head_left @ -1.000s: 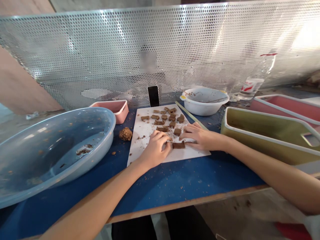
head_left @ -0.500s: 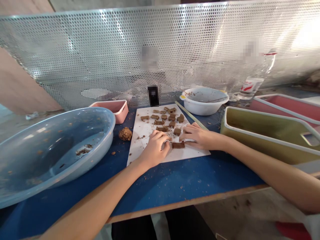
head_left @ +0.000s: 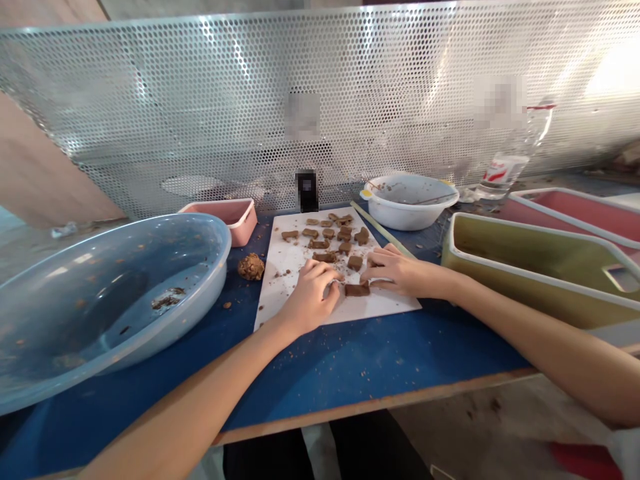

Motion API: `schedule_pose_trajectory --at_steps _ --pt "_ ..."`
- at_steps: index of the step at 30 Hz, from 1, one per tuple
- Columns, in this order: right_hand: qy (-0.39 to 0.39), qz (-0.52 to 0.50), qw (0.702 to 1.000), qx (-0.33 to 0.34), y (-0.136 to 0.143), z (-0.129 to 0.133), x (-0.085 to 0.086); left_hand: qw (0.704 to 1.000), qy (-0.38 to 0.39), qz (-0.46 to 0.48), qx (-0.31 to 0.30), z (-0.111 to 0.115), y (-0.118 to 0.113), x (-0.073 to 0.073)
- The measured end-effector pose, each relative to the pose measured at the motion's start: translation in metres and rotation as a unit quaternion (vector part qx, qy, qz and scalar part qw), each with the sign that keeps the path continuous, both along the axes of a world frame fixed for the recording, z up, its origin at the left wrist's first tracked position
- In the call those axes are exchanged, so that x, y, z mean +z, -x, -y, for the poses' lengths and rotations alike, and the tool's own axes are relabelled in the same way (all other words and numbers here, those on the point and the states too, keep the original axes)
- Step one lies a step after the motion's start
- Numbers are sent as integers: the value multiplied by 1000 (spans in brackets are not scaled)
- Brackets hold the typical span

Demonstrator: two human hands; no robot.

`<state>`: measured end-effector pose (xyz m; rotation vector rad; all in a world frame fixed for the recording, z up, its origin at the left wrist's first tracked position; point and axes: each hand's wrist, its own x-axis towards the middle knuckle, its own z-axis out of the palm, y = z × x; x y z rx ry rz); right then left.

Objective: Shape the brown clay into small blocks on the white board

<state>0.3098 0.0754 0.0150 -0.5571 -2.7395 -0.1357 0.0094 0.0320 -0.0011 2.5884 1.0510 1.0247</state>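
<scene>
A dark brown clay block (head_left: 357,290) lies near the front of a white board (head_left: 280,300), between my two hands. My left hand (head_left: 315,290) rests on the board just left of this block, its fingers bent and the thumb apart from them. On the block's other side, my right hand (head_left: 400,272) has its fingers spread, with their tips close to the block's right end; whether they touch it I cannot tell. Several small shaped clay pieces (head_left: 319,245) and crumbs cover the board beyond my hands. One squarish piece (head_left: 355,263) sits just behind the block.
A large blue basin (head_left: 210,320) stands at left, with a rough clay lump (head_left: 251,267) and a pink container (head_left: 245,223) beside it. Right of the board are a pale stick (head_left: 380,230), white bowl (head_left: 410,215), green bin (head_left: 500,283) and plastic bottle (head_left: 503,170). Perforated metal (head_left: 200,100) rises behind.
Both hands stay almost where they were. My right hand's fingers have shifted very slightly to the right; the clay pieces look unmoved.
</scene>
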Motion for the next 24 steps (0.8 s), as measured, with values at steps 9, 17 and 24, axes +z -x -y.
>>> schedule_pose_trajectory --at_steps 9,17,24 --pt "6 -33 999 32 0 -10 -6 1000 6 -4 -3 0 0 1" --pt "27 -40 998 30 -5 -12 -4 1000 -3 -5 0 0 0 0" --pt "16 -52 997 55 2 -14 -10 1000 -2 -2 -2 0 0 1"
